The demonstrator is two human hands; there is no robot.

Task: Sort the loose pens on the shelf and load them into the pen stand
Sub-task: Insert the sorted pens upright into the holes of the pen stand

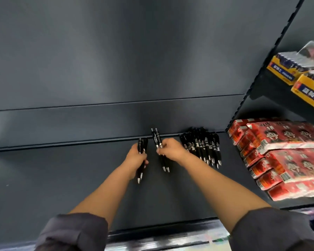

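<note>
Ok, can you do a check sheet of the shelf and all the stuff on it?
Surface: dark grey shelf.
Job's things: black pen pile lying at the back, right of both hands; pen stand not seen.
Clutter: nothing seen.
Hands: left hand grips a few pens; right hand grips two pens.
Cables: nothing seen.
Surroundings: red packs and yellow boxes on the right-side shelves.

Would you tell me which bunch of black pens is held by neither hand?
The big pile lying on the shelf; the left hand and right hand each grip smaller bunches.
</note>
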